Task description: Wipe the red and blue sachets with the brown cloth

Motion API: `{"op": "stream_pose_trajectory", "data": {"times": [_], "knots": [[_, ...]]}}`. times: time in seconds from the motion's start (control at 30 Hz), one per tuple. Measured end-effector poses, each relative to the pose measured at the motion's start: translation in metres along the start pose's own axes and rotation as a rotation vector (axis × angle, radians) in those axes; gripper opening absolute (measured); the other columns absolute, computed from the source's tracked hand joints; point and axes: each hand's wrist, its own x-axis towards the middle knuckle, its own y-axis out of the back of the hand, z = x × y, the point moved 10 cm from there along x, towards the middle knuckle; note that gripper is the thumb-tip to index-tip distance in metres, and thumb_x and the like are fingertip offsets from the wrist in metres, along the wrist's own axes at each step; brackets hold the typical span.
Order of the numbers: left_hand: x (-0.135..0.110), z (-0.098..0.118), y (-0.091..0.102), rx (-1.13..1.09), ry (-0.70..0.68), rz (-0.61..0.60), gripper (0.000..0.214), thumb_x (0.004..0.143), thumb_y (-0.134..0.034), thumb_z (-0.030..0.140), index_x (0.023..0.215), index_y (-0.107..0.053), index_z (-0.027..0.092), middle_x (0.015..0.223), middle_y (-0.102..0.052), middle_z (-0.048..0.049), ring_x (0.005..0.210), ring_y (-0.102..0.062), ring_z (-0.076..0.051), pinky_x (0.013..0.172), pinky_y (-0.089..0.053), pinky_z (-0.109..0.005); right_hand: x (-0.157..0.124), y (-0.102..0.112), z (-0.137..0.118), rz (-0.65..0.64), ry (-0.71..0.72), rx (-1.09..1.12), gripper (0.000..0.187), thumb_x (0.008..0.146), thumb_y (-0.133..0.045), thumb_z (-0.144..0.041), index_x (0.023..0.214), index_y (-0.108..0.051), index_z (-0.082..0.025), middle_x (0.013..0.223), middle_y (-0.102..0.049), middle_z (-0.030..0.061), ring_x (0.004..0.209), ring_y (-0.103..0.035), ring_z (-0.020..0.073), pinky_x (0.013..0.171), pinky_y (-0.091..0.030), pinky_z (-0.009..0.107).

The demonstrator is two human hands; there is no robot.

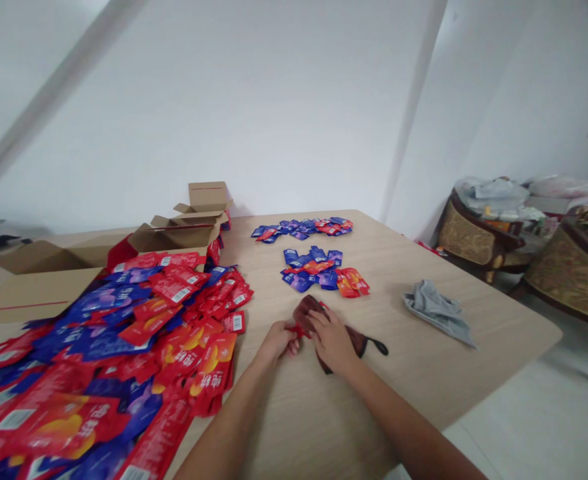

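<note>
A dark brown pouch [308, 307] with a black loop strap [378, 347] lies on the table in front of me. My right hand [334, 339] is on top of it, fingers bent over and gripping it; the palm side is hidden. At the pouch's left side, my left hand [277, 341] has its fingers closed on a small red piece [299, 330], whose full shape is covered. A bit of red also shows by the right fingertips. Just beyond the hands are blue packets [299, 280] and red-orange packets [353, 283] in a loose group.
A large heap of red and blue packets [174, 347] spreads along the left. Open cardboard boxes [39, 287] stand behind it. Another row of packets [299, 229] lies near the wall. Grey cloth [437, 310] rests at the right; armchairs [467, 233] with bags stand beyond the table edge.
</note>
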Motion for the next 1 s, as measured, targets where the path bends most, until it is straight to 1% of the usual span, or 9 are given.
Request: {"op": "stream_pose_trajectory", "data": {"times": [0.07,0.13,0.33,0.5,0.6,0.7,0.8,0.9,1.0], "knots": [[0.0,0.003,0.002,0.018,-0.031,0.02,0.015,0.065,-0.044,0.01,0.055,-0.055,0.013,0.04,-0.053,0.0003,0.032,-0.046,-0.009,0.037,-0.036,-0.02,-0.002,-0.004,-0.025,-0.023,0.097,0.048,0.042,0.085,-0.041,-0.023,0.126,-0.049,-0.025,0.132,-0.048,0.0,0.121,-0.033,0.0213,0.101,-0.026,0.036],[-0.001,0.004,0.001,0.025,-0.047,0.015,0.014,0.065,-0.044,0.01,0.055,-0.055,0.012,0.039,-0.053,0.0001,0.032,-0.046,-0.009,0.037,-0.036,-0.02,0.0,-0.005,-0.024,-0.034,0.08,0.064,0.041,0.085,-0.04,-0.022,0.125,-0.05,-0.025,0.131,-0.048,0.0,0.121,-0.033,0.0214,0.101,-0.026,0.036],[-0.002,0.002,0.004,-0.056,-0.048,0.034,0.012,0.069,-0.049,0.017,0.078,-0.055,0.011,0.046,-0.053,0.0027,0.035,-0.047,-0.009,0.039,-0.037,-0.02,0.009,0.007,0.06,-0.036,-0.278,-0.083,0.039,0.084,-0.038,-0.019,0.119,-0.055,-0.022,0.129,-0.05,0.0035,0.116,-0.037,0.0236,0.093,-0.03,0.036],[-0.012,0.031,0.011,0.088,-0.343,0.126,0.054,0.062,-0.059,0.011,0.115,-0.051,0.017,0.073,-0.059,0.0008,0.057,-0.055,-0.011,0.054,-0.043,-0.022,0.006,0.008,0.068,0.011,-0.277,-0.117,0.039,0.085,-0.039,-0.021,0.121,-0.052,-0.023,0.13,-0.049,0.0035,0.115,-0.037,0.0243,0.092,-0.03,0.038],[-0.027,0.051,0.013,0.351,-0.517,0.229,0.045,0.066,-0.057,0.011,0.11,-0.06,0.02,0.086,-0.059,-0.0043,0.076,-0.057,-0.016,0.072,-0.043,-0.026,0.004,0.007,0.068,0.054,-0.279,-0.081,0.04,0.085,-0.038,-0.022,0.122,-0.052,-0.023,0.131,-0.048,0.0033,0.113,-0.039,0.0244,0.092,-0.03,0.039],[-0.035,0.059,0.016,0.445,-0.56,0.3,0.029,0.075,-0.054,0.021,0.101,-0.065,0.022,0.083,-0.061,-0.0054,0.083,-0.056,-0.019,0.078,-0.041,-0.026,0.002,0.013,0.074,0.147,-0.281,0.011,0.041,0.086,-0.035,-0.023,0.124,-0.051,-0.021,0.13,-0.048,0.0046,0.113,-0.04,0.0222,0.094,-0.03,0.038],[-0.031,0.053,0.019,0.353,-0.506,0.326,0.021,0.08,-0.05,0.032,0.084,-0.066,0.019,0.063,-0.059,-0.0028,0.066,-0.056,-0.016,0.064,-0.042,-0.024,-0.002,0.029,0.086,0.317,-0.28,0.153,0.043,0.088,-0.029,-0.024,0.127,-0.047,-0.018,0.129,-0.049,0.0068,0.114,-0.041,0.02,0.097,-0.03,0.037],[-0.017,0.028,0.016,0.144,-0.292,0.275,0.035,0.084,-0.039,0.043,0.071,-0.058,0.017,0.039,-0.043,0.0045,0.035,-0.039,-0.01,0.042,-0.032,-0.021,-0.006,0.043,0.092,0.444,-0.277,0.236,0.045,0.089,-0.025,-0.027,0.13,-0.043,-0.018,0.128,-0.049,0.0082,0.116,-0.041,0.0197,0.099,-0.029,0.038],[-0.009,0.01,0.004,0.035,-0.117,0.176,0.041,0.083,-0.038,0.046,0.058,-0.05,0.017,0.032,-0.038,0.0058,0.026,-0.029,-0.007,0.034,-0.024,-0.019,-0.004,0.039,0.077,0.391,-0.231,0.203,0.045,0.089,-0.027,-0.027,0.132,-0.041,-0.019,0.131,-0.046,0.0076,0.118,-0.039,0.02,0.1,-0.028,0.039]]}}
